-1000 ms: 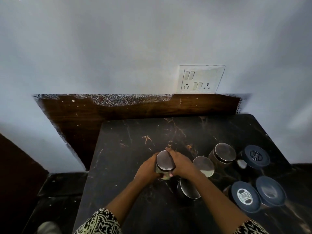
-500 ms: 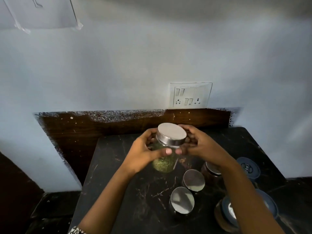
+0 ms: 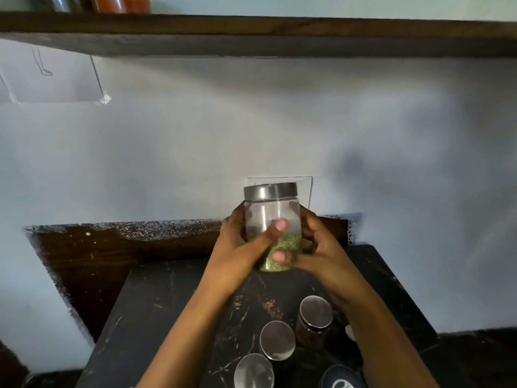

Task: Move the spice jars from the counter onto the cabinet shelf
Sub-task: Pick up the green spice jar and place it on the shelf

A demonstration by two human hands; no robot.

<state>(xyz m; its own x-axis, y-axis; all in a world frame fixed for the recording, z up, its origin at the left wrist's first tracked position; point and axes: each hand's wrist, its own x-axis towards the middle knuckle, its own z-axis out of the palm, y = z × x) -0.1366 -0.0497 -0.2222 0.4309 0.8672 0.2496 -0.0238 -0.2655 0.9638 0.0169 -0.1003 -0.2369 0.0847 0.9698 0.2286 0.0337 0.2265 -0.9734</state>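
The glass spice jar (image 3: 272, 225) with the brushed metal lid (image 3: 270, 191) sits just above the middle of the frame, upright, lifted clear of the counter (image 3: 173, 309), its lower third filled with green flakes. Half a second ago it was lower, seen from above so that the flat top of the lid showed; now the lid is seen edge-on and the jar covers most of the wall socket plate (image 3: 306, 191) behind it. The left hand (image 3: 240, 247) wraps the jar's left side with the thumb laid across the glass front, and the right hand (image 3: 313, 247) clasps the right side and base, its thumb tip against the bottom of the green fill; both hands are closed on the jar, as they were before. Below, in the lower centre, three metal-lidded jars (image 3: 277, 341) stand on the dark marbled counter, with a dark blue lid (image 3: 342, 378) at the bottom edge partly hidden by the right forearm. The view has tilted up since the earlier frame: a dark wooden shelf (image 3: 251, 35) now crosses the top of the frame, with an orange-filled container (image 3: 123, 3) on it at upper left.
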